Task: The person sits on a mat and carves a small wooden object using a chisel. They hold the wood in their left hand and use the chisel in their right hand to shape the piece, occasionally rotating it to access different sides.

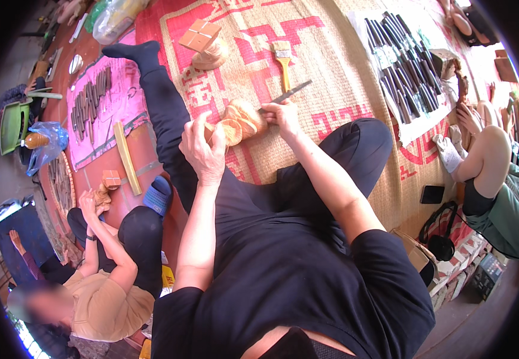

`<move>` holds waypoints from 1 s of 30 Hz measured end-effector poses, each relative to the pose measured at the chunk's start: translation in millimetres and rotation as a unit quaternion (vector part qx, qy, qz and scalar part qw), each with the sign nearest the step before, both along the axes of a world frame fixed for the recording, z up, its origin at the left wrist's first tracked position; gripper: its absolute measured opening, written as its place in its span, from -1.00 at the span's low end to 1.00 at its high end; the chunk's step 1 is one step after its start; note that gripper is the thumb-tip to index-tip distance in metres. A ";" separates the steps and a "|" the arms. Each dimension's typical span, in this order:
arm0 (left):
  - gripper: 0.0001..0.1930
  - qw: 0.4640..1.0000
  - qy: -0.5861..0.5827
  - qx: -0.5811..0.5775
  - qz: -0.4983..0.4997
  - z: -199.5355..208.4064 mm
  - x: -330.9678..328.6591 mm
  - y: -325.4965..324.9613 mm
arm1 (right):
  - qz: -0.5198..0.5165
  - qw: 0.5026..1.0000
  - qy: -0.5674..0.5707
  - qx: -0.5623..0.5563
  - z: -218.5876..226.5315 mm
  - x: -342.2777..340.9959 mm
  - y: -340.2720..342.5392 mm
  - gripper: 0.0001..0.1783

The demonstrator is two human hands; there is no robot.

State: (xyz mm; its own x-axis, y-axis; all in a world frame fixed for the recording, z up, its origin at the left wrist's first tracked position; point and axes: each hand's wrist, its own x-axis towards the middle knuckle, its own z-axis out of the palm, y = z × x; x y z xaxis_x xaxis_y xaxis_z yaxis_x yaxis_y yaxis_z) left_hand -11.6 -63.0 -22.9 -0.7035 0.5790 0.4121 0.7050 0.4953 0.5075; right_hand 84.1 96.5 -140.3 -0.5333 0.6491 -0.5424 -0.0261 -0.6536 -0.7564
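I sit on a woven mat [331, 66] with one leg stretched out. My left hand [202, 148] grips a pale carved wooden figure [241, 122] resting on my thigh. My right hand [281, 113] holds a metal chisel [289, 93] with its blade lying against the carving's top. The lower part of the carving is hidden behind my left hand.
A yellow-handled brush [283, 60] and another wooden carving on a block [204, 45] lie ahead on the mat. Rows of dark chisels [403, 60] lie on a white cloth at right, more on a pink cloth [98, 102] at left. Other people sit at left and right.
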 end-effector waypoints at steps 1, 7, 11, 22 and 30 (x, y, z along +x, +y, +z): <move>-0.67 1.000 -0.006 0.002 0.004 -1.6 -0.4 -2.2 | -0.031 0.998 -0.013 -0.045 -4.0 2.0 5.4 -0.82; -0.68 1.000 0.001 0.001 0.013 0.4 2.8 -0.6 | 0.049 0.998 0.024 0.027 4.1 -2.8 -2.3 -0.83; -0.68 1.000 -0.002 0.011 -0.005 2.9 4.6 4.7 | 0.035 0.999 0.005 0.018 -0.5 -4.3 -2.2 -0.88; -0.65 1.000 0.008 0.000 -0.023 2.8 7.0 2.3 | -0.008 1.000 -0.005 0.019 2.1 -5.9 9.0 -0.90; -0.69 0.999 0.019 -0.008 -0.026 4.2 8.1 -0.8 | 0.054 0.998 0.012 -0.001 2.0 -8.0 3.6 -0.88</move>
State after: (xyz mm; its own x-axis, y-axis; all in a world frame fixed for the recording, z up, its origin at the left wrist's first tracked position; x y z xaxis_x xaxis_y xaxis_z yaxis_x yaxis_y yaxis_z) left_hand -3.5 -63.7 -18.7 -0.6570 0.6208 0.4276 0.7480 0.4663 0.4723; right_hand 76.1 100.0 -138.3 -0.6127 0.5870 -0.5292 0.0259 -0.6544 -0.7557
